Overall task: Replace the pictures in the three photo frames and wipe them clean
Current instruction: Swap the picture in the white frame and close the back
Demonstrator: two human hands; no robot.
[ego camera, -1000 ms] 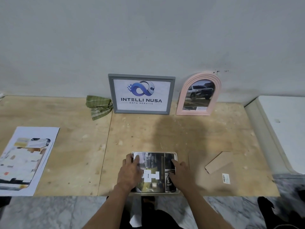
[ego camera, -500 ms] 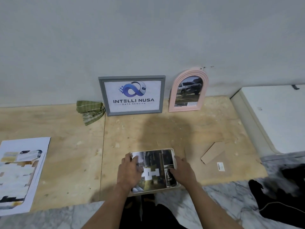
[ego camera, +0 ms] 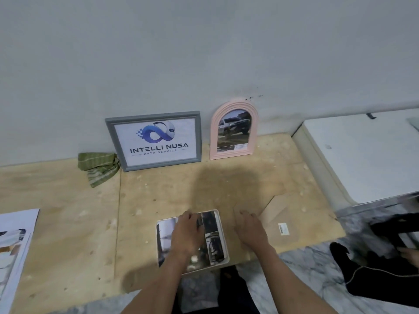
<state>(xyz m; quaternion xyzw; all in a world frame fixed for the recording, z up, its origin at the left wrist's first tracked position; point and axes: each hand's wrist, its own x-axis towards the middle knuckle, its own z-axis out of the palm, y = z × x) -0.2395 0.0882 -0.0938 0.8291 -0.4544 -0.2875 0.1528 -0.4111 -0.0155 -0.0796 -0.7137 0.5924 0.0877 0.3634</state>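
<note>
Frame (ego camera: 215,239) pic half hid by L hand (ego camera: 187,234) | prints (ego camera: 13,245) cut off at left

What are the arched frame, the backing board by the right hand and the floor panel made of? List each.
Arched pink frame: looks like moulded plastic, matt, with smooth ridged rim.
Backing board: brown cardboard or fibreboard, dull, flat, with a barcode sticker.
Floor panel: unfinished plywood, pale, with grain, seam and chipped spots.
</note>
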